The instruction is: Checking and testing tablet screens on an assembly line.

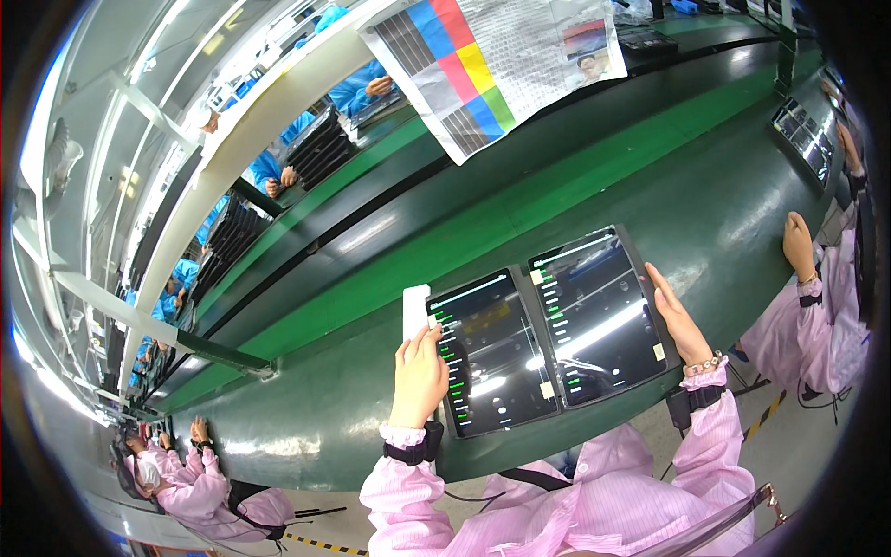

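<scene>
**Two tablets side by side, a hand at each outer edge**

My left hand (418,376) rests flat and loosely open on the left edge of the near tablet (487,353), gripping nothing — a white card (415,311) stands just beyond its fingertips. My right hand (677,320) lies open along the right edge of the second tablet (599,316). Both tablets touch, long axes running away from me across the green counter (557,204).

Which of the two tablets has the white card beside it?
The left tablet. The white card stands at its left edge, by the left hand; the right tablet has none.
</scene>
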`<state>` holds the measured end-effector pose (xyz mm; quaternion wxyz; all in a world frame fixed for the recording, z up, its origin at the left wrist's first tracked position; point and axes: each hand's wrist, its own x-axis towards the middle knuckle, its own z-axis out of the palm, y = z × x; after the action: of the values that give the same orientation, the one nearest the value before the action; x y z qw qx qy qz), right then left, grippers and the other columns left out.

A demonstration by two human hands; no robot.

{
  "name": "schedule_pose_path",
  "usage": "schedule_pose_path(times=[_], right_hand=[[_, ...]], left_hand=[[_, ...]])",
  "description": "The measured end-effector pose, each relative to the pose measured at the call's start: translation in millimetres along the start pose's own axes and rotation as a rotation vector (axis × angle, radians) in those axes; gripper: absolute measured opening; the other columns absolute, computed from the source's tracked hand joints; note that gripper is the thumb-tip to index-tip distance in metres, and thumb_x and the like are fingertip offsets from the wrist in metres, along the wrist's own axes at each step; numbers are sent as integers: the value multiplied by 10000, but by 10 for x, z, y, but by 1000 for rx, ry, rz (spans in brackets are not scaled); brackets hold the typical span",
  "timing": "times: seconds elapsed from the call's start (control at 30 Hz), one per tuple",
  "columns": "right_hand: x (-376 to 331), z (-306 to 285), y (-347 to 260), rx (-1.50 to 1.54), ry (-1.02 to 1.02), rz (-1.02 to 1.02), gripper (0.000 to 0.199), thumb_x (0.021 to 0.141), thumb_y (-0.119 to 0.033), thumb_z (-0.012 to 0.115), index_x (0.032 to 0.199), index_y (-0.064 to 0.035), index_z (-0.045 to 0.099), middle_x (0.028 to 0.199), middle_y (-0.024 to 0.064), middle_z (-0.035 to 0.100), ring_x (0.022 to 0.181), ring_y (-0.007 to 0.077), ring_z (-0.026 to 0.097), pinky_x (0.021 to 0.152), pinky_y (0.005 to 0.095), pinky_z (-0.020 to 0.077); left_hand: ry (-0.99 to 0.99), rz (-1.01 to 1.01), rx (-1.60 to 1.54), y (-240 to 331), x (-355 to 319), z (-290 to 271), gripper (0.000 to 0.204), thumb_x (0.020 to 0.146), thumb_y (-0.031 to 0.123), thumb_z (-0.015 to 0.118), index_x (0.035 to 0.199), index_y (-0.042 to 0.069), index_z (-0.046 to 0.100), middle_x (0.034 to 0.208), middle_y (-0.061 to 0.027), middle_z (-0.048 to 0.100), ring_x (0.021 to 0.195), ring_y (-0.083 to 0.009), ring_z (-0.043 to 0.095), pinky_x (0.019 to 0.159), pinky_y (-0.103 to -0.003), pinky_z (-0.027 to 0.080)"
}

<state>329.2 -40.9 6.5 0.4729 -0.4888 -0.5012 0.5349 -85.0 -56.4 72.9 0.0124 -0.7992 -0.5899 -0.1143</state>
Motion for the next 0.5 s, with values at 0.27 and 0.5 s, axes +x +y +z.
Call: schedule_pose_path(times=[0.27,0.5], right_hand=[[-4,14,-65,33,-11,34,534,1021,-329,396,1491,-114,262,1546,79,237,1438,209,158,1154,324,139],[108,62,-204,-568,1,-110,664,960,-314,502,1473,-10,211,1491,240,277,1403,329,256,1146,394,191]], left_hand=[[-5,-23,-8,-29,4,88,469,802,3,524,1267,11,467,1216,-106,567,1265,-243,456,1042,-445,329],[-38,-47,-55,-19,-80,5,535,814,17,528,1337,20,414,1267,-118,531,1285,-271,438,1045,-462,311]])
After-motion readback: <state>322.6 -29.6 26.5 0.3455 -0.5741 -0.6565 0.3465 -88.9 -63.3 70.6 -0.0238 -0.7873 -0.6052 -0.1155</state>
